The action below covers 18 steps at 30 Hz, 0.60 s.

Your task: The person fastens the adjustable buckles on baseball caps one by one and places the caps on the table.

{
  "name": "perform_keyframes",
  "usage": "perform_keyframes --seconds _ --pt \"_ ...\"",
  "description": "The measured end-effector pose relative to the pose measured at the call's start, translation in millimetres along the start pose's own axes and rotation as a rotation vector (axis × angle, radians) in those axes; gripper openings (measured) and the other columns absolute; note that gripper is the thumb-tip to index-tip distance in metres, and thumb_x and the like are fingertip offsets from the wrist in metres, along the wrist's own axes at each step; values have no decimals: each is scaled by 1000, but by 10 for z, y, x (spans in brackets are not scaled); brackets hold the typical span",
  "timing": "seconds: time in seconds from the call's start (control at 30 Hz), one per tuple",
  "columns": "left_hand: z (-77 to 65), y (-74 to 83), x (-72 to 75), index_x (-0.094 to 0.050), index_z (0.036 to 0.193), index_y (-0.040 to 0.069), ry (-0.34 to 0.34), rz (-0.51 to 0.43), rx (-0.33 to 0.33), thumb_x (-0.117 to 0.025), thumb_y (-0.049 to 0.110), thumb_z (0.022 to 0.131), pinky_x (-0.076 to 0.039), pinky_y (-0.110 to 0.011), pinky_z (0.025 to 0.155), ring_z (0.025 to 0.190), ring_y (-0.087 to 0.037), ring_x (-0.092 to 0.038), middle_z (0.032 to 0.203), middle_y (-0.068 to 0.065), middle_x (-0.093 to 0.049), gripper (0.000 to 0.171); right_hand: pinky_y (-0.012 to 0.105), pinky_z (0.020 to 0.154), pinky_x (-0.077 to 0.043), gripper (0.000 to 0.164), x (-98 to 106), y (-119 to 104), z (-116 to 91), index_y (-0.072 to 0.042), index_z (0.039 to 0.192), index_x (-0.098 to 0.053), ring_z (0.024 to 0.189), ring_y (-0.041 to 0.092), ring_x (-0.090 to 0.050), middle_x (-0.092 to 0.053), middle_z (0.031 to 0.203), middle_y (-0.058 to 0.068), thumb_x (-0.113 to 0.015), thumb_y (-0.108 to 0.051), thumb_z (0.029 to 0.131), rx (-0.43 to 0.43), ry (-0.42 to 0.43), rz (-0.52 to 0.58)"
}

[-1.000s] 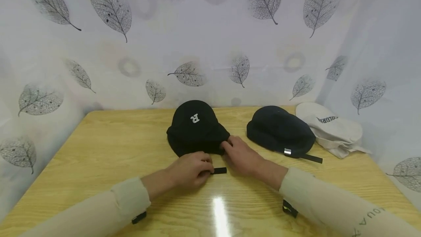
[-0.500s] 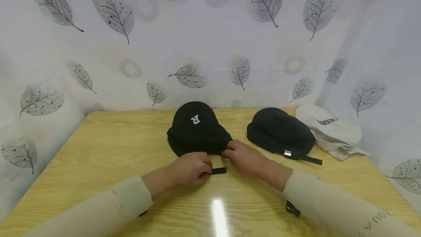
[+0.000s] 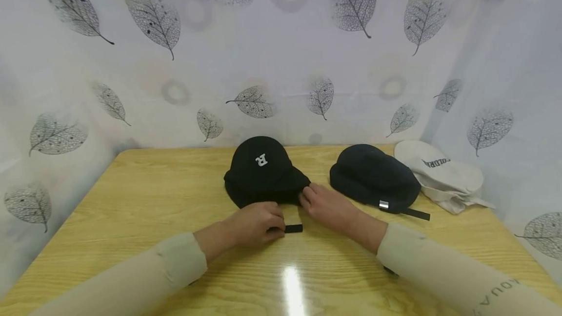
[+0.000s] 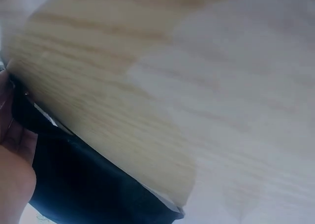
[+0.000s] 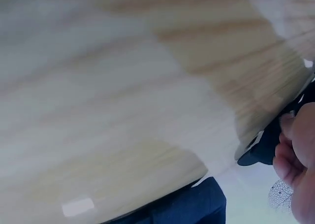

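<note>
A black baseball cap (image 3: pixel 259 179) with a white letter R stands at the back middle of the table, crown up. My left hand (image 3: pixel 259 223) grips its near edge with curled fingers, and a short black strap end (image 3: pixel 294 228) sticks out to the right of them. On the cap's right side my right hand (image 3: pixel 327 206) pinches the edge between thumb and fingers. The left wrist view shows the cap's dark cloth (image 4: pixel 88 179) beside the left fingers, which partly cover it. Dark cloth also lies under the right fingers (image 5: pixel 285 160) in the right wrist view.
To the right lies a navy cap (image 3: pixel 373 174) with a metal buckle and a loose strap. Partly behind it rests an off-white cap (image 3: pixel 443 169) with dark lettering. The wooden table (image 3: pixel 131 199) ends at a leaf-patterned curtain (image 3: pixel 281 62).
My right hand has shifted slightly along the cap's right edge. The left hand stays at the near edge, and the cap has barely moved.
</note>
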<state>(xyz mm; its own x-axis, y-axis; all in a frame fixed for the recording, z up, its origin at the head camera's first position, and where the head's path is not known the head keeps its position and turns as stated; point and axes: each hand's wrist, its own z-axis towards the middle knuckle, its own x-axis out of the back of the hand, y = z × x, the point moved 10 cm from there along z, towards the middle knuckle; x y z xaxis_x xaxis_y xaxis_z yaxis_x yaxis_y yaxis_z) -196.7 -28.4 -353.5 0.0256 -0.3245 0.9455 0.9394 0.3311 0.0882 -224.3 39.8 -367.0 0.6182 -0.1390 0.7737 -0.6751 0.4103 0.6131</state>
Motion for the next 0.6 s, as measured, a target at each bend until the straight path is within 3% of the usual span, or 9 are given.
perform_keyframes --seconds 0.1,0.23,0.43,0.6 --pt "3 25 -3 -76 85 17 12 43 -27 -75 19 88 -51 -18 76 80 -8 -61 85 6 -69 4 32 75 -44 13 -10 30 -12 -9 105 -69 84 22 -52 -61 96 7 -70 -12 92 -26 5 -12" --pt "21 52 -14 -75 83 17 23 79 -53 -76 16 86 -51 -20 76 78 -9 -61 83 5 -68 4 33 73 -41 9 -39 71 -18 -11 101 -66 85 22 -50 -58 98 6 -68 -17 94 -73 -4 59" --pt "61 71 -23 -69 79 14 20 99 -63 -75 11 83 -51 -21 75 75 -10 -59 80 4 -65 7 32 69 -44 13 -43 89 30 -8 107 -64 86 22 -51 -56 101 6 -64 -16 97 -119 23 266" --pt "68 99 -31 -61 79 12 26 166 -83 -74 13 82 -48 -23 68 71 -11 -54 77 3 -60 13 28 67 -42 11 -94 110 71 -6 108 -59 80 19 -43 -49 97 6 -60 -11 99 -160 -19 464"
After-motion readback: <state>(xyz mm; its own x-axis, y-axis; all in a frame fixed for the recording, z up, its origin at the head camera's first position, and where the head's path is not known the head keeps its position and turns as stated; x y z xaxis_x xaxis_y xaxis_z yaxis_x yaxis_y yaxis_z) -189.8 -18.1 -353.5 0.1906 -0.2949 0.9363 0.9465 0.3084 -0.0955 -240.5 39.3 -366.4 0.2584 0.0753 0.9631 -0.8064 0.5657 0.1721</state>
